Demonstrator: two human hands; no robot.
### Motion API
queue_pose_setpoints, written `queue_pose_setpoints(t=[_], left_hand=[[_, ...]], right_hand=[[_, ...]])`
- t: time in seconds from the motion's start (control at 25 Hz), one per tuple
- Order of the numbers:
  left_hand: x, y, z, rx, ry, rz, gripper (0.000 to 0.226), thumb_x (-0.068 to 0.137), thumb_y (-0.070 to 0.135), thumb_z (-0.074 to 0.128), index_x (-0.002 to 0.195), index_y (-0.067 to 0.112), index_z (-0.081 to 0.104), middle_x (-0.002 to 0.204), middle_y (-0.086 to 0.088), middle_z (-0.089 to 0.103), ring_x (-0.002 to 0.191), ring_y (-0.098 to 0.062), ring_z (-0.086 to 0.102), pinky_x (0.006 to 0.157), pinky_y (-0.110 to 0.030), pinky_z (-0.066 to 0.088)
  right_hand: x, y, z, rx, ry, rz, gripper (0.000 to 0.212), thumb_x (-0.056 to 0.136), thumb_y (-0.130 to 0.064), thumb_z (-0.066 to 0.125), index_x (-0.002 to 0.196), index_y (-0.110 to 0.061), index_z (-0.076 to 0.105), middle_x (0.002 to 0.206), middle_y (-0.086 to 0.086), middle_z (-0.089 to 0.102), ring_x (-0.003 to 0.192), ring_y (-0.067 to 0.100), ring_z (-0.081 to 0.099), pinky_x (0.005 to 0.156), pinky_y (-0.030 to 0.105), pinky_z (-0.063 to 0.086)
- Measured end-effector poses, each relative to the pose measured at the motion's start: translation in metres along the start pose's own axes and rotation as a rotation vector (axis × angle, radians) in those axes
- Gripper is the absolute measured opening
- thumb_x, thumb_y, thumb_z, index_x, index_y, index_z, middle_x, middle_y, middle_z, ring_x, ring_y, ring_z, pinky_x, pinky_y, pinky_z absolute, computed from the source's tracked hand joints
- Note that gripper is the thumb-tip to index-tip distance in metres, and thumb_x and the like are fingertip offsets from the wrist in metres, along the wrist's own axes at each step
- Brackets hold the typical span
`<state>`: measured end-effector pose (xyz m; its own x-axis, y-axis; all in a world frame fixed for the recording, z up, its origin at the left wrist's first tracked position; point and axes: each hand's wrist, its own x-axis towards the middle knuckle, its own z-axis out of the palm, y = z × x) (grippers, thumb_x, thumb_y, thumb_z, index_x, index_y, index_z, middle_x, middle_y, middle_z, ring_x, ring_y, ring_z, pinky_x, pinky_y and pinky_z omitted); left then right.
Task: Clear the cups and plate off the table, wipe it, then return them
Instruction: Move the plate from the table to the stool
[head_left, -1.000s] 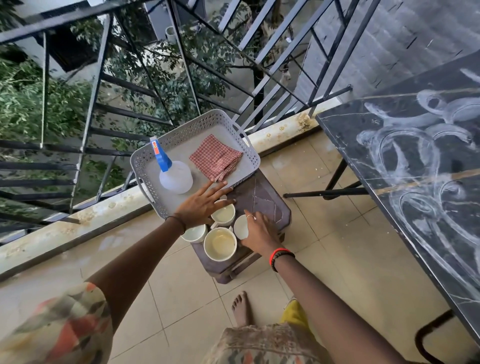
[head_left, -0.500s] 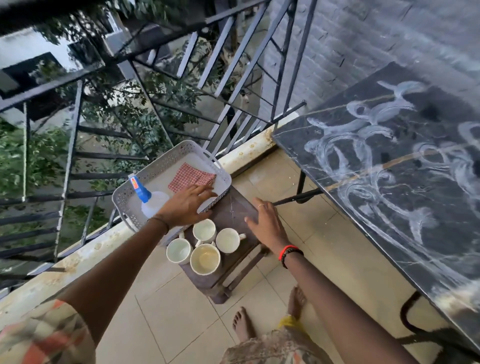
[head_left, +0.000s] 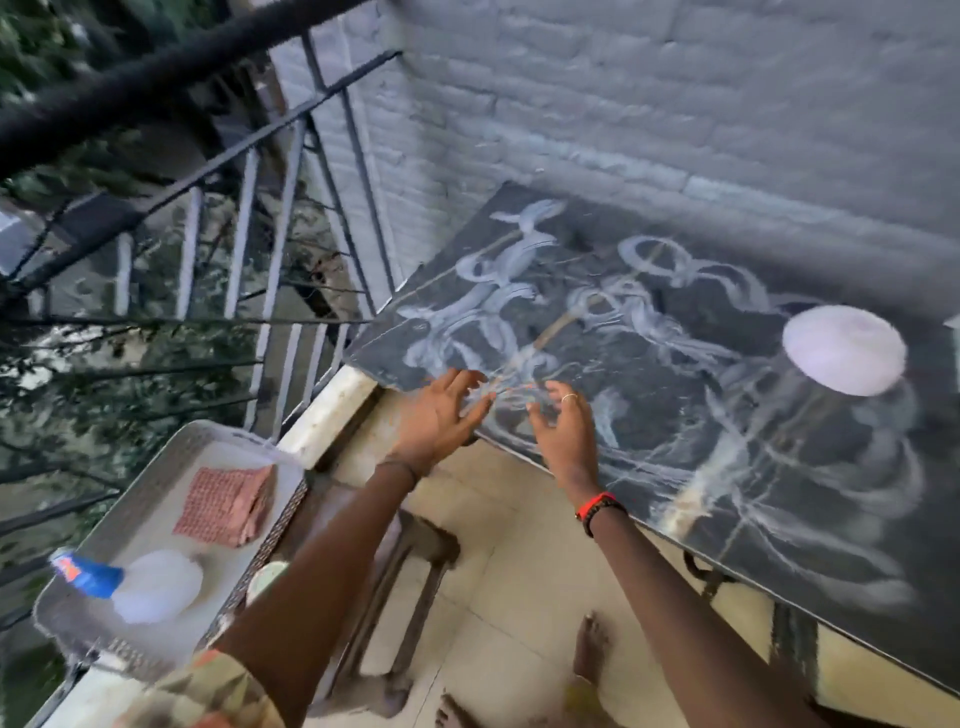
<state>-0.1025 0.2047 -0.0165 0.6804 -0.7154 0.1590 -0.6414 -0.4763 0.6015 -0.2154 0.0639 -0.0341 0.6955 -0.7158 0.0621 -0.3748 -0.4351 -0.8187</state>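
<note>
Left hand (head_left: 439, 415): fingers spread, palm down, holding nothing; it hovers at the near left edge of the table (head_left: 810, 530), fingertips just over the rim. Right hand (head_left: 563, 431): also empty, fingers loosely curled and apart, over the same edge, just right of the left hand. Motion blur on both; contact with the slab cannot be confirmed.

Key relation: the white plate (head_left: 844, 349) lies on the table well away from both hands, to the right and further in toward the brick wall (head_left: 623, 104). It is a round item with no long axis, so approach direction is free. The right hand is nearer; judged the natural one for a reach, with the left trailing.

The tabletop is dark and covered in white smear loops, so wiping looks not yet done.

Cups: only one pale rim, probably a cup (head_left: 266, 578), shows past the left forearm, low on the stool (head_left: 415, 545) beside the tray (head_left: 156, 499). The rest are hidden, so no count is given.

On the tray sit a red checked cloth (head_left: 224, 505) and a spray bottle (head_left: 140, 584), behind and to the left of both hands, on the railing side.

Judgement: the clearing step appears unfinished, with the plate as the last piece on the slab
</note>
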Motion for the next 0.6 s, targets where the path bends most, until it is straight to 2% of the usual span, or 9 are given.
queue_pose_setpoints(t=[0.12,0.24,0.32,0.44,0.6], left_hand=[[0.036,0.048,0.044,-0.096,-0.065,0.040,0.031,0.095,0.031,0.058,0.117,0.009,0.062,0.111,-0.008,0.062,0.103,-0.024,0.062,0.088,-0.036,0.048],[0.069,0.095,0.091,-0.125,-0.139,0.091,0.029,0.095,0.023,0.059,0.117,0.003,0.061,0.113,-0.015,0.060,0.104,-0.031,0.062,0.089,-0.041,0.048],[0.090,0.120,0.120,-0.146,-0.185,0.102,0.028,0.096,0.020,0.058,0.117,0.002,0.060,0.114,-0.016,0.060,0.105,-0.032,0.062,0.090,-0.037,0.047],[0.123,0.158,0.162,-0.179,-0.253,0.059,0.027,0.096,0.018,0.055,0.119,0.004,0.058,0.119,-0.014,0.057,0.109,-0.030,0.058,0.087,-0.030,0.040],[0.176,0.213,0.220,-0.277,-0.298,-0.046,0.027,0.096,0.009,0.054,0.120,-0.003,0.057,0.120,-0.020,0.054,0.112,-0.037,0.056,0.095,-0.038,0.043]], right_hand=[[0.020,0.036,-0.058,-0.006,0.127,0.065,0.037,0.088,-0.012,0.065,0.122,0.002,0.057,0.116,0.018,0.058,0.110,0.030,0.054,0.098,0.032,0.039],[0.039,0.078,-0.118,0.020,0.260,0.181,0.034,0.088,-0.010,0.064,0.118,0.005,0.058,0.111,0.021,0.061,0.103,0.033,0.058,0.094,0.037,0.044],[0.052,0.106,-0.157,0.055,0.360,0.247,0.030,0.088,-0.006,0.064,0.114,0.008,0.059,0.108,0.026,0.062,0.100,0.037,0.060,0.093,0.040,0.045],[0.075,0.151,-0.215,0.091,0.462,0.404,0.026,0.089,-0.005,0.061,0.110,0.011,0.060,0.105,0.030,0.064,0.100,0.041,0.061,0.092,0.046,0.046],[0.106,0.203,-0.283,0.103,0.530,0.541,0.031,0.092,-0.012,0.058,0.115,0.009,0.058,0.112,0.027,0.063,0.106,0.038,0.060,0.089,0.037,0.044]])
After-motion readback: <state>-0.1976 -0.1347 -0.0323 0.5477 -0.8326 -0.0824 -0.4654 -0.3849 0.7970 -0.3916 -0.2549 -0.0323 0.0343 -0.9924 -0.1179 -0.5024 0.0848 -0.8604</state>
